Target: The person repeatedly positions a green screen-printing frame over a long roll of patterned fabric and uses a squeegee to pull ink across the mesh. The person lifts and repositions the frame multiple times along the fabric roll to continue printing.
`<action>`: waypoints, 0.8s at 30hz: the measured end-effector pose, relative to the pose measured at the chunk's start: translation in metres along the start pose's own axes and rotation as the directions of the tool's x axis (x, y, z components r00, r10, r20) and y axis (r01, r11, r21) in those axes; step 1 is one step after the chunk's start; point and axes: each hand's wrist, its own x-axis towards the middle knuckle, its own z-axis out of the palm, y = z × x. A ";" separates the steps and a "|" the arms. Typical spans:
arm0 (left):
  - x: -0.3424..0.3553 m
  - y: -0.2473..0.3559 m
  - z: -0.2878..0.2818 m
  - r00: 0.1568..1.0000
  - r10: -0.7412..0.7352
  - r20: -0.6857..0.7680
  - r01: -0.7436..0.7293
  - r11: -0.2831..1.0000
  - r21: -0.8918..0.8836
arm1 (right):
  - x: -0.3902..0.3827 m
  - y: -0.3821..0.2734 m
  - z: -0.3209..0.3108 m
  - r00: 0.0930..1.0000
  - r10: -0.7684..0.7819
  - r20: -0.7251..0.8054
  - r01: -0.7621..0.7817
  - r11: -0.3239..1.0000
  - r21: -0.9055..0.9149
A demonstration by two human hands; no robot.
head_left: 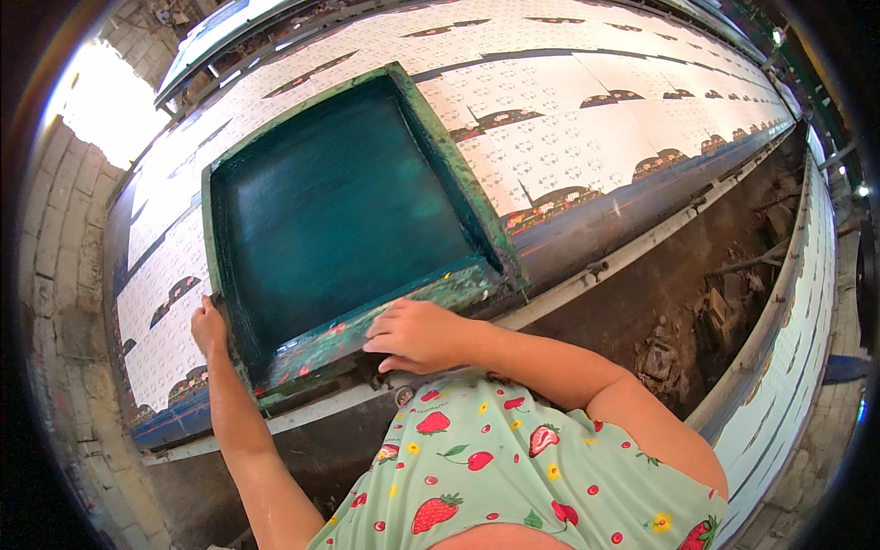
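Observation:
A wooden-framed printing screen [341,188] lies over the printed cloth [541,156], its mesh dark teal and its green frame smeared with paint. My left hand [209,326] grips the outer side of the frame near its near left corner, fingers closed. At the near rim, my right hand [417,337] is bent over the wood, fingers curled against it; their undersides are hidden. White cloth with small repeated motifs and dark floral arches shows around the screen.
A long metal rail [632,252] edges the printing table along my side. Rubble and broken bricks [720,316] lie in the gap beyond it. Another table with printed cloth [779,376] runs along the right. A brick wall [69,211] stands at the left.

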 end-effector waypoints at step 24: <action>0.007 -0.016 0.012 0.994 -0.067 0.089 0.094 0.936 -0.340 | -0.090 0.187 -0.095 0.325 0.828 -0.457 -0.013 0.487 0.873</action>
